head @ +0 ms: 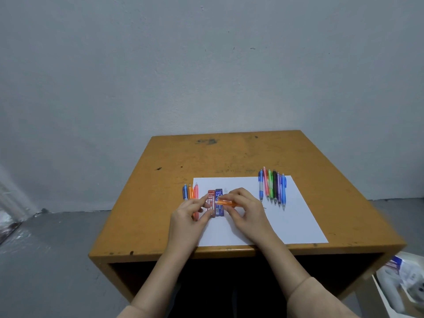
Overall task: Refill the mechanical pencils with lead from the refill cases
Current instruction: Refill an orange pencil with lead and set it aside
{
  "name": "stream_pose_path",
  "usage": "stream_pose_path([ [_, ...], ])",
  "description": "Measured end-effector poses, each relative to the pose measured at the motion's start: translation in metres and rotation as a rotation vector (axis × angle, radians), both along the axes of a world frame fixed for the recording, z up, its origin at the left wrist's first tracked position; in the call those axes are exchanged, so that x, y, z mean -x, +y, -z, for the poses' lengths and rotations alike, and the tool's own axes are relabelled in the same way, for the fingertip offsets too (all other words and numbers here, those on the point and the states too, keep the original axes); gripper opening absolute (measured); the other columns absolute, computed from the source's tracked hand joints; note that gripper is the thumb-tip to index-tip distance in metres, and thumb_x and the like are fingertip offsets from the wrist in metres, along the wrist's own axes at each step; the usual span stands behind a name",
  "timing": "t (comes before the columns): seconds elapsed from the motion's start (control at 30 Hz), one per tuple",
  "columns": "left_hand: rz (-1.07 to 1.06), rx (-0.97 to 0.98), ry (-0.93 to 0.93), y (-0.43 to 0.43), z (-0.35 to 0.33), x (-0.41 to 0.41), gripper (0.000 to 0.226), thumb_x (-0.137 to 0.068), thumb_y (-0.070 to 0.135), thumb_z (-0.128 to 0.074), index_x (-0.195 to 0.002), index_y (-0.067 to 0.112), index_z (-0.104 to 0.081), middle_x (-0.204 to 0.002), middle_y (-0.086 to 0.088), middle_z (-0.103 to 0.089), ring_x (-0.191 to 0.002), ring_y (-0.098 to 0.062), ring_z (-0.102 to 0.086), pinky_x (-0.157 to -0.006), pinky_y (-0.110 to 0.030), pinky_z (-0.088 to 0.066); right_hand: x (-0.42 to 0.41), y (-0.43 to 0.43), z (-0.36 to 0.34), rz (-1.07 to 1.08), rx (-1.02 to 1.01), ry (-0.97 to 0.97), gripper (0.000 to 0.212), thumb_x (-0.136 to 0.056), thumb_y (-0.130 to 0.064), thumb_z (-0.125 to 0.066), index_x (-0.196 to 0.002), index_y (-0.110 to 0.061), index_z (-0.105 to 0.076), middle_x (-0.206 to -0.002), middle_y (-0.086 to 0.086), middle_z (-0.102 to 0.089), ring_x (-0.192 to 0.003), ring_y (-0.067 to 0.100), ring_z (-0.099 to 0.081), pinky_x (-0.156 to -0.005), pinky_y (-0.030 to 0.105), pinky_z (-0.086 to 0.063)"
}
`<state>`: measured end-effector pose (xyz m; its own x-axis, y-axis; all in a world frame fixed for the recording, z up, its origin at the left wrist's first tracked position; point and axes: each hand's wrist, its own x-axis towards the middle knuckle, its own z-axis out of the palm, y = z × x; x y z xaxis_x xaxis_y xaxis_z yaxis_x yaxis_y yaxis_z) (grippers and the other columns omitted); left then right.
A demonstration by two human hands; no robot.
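Observation:
My right hand point(246, 208) holds an orange mechanical pencil point(227, 203) level, its end pointing left towards my left hand point(191, 215). My left hand's fingers are pinched together at that end; what they pinch is too small to see. Under the hands lie a red lead refill case point(211, 198) and a blue lead refill case point(219, 195), side by side on a white sheet of paper point(286, 226). A few pencils, blue and orange point(190, 191), lie at the sheet's left edge. Several coloured pencils point(273, 187) lie in a row at the sheet's upper right.
The worn yellow-brown desk point(160, 203) stands against a grey wall. Its front edge is just below the paper. A white box with packaging point(403, 283) sits on the floor at the lower right.

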<state>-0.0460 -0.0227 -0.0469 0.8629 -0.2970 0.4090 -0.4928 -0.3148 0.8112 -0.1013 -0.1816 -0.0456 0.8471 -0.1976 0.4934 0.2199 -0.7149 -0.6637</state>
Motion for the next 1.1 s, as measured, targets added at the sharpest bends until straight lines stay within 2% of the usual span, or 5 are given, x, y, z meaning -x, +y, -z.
stream_pose_path([
  [0.27,-0.005,-0.015,0.003,-0.013,-0.002,0.014,0.042,-0.082,0.012,-0.072,-0.122,0.019,-0.063,-0.105,0.028,-0.053,-0.110,-0.005,-0.051,-0.093,-0.026,-0.045,-0.001,-0.002,0.002,0.057,-0.047,-0.009,0.024,-0.088,-0.009,-0.064,-0.110,-0.016,-0.070,-0.098,-0.011,-0.054,-0.093,-0.005,-0.053,-0.077,0.004,-0.042],
  [0.43,0.030,-0.022,-0.051,-0.016,-0.001,0.014,0.036,-0.081,0.012,-0.073,-0.115,0.021,-0.068,-0.106,0.023,-0.058,-0.108,0.004,-0.049,-0.091,-0.026,-0.047,-0.002,-0.003,0.003,0.055,-0.049,-0.046,0.024,-0.087,-0.008,-0.065,-0.108,-0.017,-0.070,-0.096,-0.010,-0.055,-0.093,-0.006,-0.052,-0.077,0.005,-0.041],
  [0.7,0.030,-0.070,-0.099,-0.005,-0.006,0.005,0.041,-0.078,0.016,-0.076,-0.110,0.038,-0.062,-0.103,0.030,-0.054,-0.104,0.018,-0.043,-0.086,-0.004,-0.035,-0.001,-0.005,-0.001,0.074,-0.071,-0.061,0.023,-0.088,-0.011,-0.065,-0.108,-0.019,-0.071,-0.099,-0.013,-0.058,-0.095,-0.004,-0.053,-0.080,0.008,-0.042],
  [0.87,-0.014,-0.107,-0.078,0.002,-0.012,0.002,0.037,-0.078,0.022,-0.077,-0.113,0.028,-0.068,-0.102,0.031,-0.048,-0.103,0.006,-0.042,-0.090,-0.020,-0.039,0.002,0.001,-0.031,0.077,-0.168,-0.124,0.023,-0.087,-0.012,-0.066,-0.107,-0.023,-0.069,-0.101,-0.018,-0.060,-0.097,-0.007,-0.053,-0.078,0.005,-0.040],
  [1.1,-0.007,-0.011,-0.194,0.000,-0.016,0.007,0.045,-0.074,0.024,-0.080,-0.109,0.043,-0.060,-0.102,0.028,-0.058,-0.104,-0.002,-0.054,-0.089,-0.041,-0.049,0.000,0.016,-0.060,-0.064,-0.544,-0.244,0.038,-0.085,-0.001,-0.067,-0.099,-0.036,-0.065,-0.093,-0.015,-0.068,-0.091,0.010,-0.064,-0.078,0.028,-0.054],
])
